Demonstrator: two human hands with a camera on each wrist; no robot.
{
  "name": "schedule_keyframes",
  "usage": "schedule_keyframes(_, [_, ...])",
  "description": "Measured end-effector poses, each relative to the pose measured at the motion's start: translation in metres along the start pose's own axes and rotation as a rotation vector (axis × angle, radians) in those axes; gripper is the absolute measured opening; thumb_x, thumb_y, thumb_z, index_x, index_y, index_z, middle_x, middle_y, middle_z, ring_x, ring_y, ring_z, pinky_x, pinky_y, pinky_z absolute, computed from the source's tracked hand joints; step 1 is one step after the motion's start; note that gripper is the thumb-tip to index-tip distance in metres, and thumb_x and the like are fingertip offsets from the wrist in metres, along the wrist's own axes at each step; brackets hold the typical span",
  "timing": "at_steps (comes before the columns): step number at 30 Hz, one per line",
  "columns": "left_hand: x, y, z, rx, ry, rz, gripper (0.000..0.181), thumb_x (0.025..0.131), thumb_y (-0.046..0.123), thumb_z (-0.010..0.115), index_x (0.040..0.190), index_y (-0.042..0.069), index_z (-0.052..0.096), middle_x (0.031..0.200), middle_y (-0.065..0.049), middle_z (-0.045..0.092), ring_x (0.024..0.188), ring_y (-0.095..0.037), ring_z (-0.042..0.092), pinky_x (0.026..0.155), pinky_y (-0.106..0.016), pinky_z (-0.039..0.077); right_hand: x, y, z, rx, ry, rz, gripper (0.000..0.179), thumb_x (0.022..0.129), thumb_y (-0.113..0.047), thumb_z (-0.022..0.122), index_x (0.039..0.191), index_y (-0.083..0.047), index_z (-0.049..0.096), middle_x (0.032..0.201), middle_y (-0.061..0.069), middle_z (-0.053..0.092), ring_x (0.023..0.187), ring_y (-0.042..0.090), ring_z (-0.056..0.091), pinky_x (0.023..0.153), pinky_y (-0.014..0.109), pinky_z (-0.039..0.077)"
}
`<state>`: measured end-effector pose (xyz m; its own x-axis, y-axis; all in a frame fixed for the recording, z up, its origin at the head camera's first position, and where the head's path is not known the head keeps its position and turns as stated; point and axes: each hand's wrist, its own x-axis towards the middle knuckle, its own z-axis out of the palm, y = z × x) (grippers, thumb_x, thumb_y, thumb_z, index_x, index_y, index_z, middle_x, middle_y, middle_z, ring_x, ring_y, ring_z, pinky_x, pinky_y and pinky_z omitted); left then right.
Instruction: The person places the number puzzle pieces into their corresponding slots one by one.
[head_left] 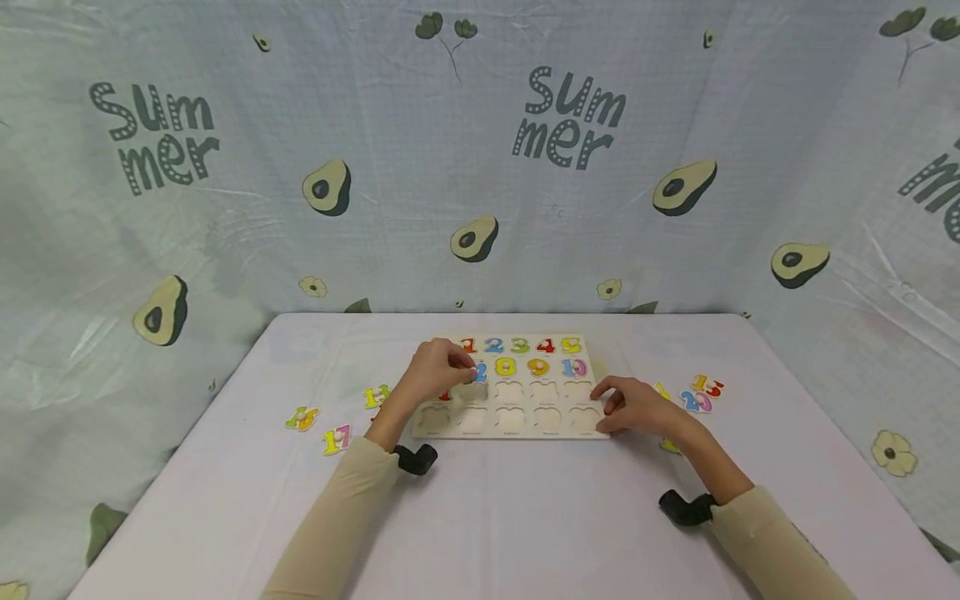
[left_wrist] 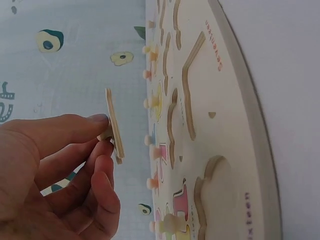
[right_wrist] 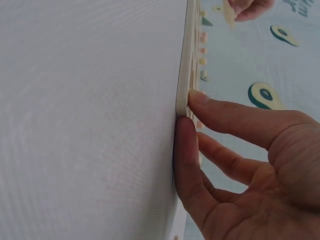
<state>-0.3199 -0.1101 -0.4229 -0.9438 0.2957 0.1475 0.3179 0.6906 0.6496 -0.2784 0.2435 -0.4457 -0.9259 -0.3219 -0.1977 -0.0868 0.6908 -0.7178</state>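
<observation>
My left hand (head_left: pixel 438 369) is over the left part of a wooden number puzzle board (head_left: pixel 487 432). Between thumb and fingers it pinches a number puzzle piece (head_left: pixel 481 372) by its knob; a blue 2 shows on it. From the left wrist, that piece (left_wrist: pixel 114 125) appears edge-on, raised off the board (left_wrist: pixel 235 135). At the board's front right corner is my right hand (head_left: pixel 637 407). Its thumb and a finger hold the board's edge (right_wrist: pixel 184 85). Colourful numbers fill the two back rows, and an 11 (head_left: pixel 444 396) sits in the third row at left.
Loose number pieces lie left of the board, among them a 16 (head_left: pixel 302 418), a 17 (head_left: pixel 337 439) and a 13 (head_left: pixel 375 396). To the right are a 15 (head_left: pixel 707 385), a 20 (head_left: pixel 696 402) and others partly behind the right hand. A printed curtain (head_left: pixel 480 150) hangs behind the table.
</observation>
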Motion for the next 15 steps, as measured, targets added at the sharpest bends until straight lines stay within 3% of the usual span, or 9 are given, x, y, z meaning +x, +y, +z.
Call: schedule_keyframes(15, [0.002, 0.0, 0.014, 0.051, -0.08, -0.063, 0.009, 0.088, 0.017, 0.081, 0.089, 0.008, 0.08, 0.085, -0.001, 0.074, 0.08, -0.014, 0.058, 0.073, -0.026, 0.046, -0.001, -0.003, 0.0, -0.002, 0.005, 0.015, 0.047, 0.086, -0.012, 0.08, 0.127, 0.0, 0.06, 0.092, 0.009, 0.057, 0.077, 0.018, 0.058, 0.069, 0.028, 0.051])
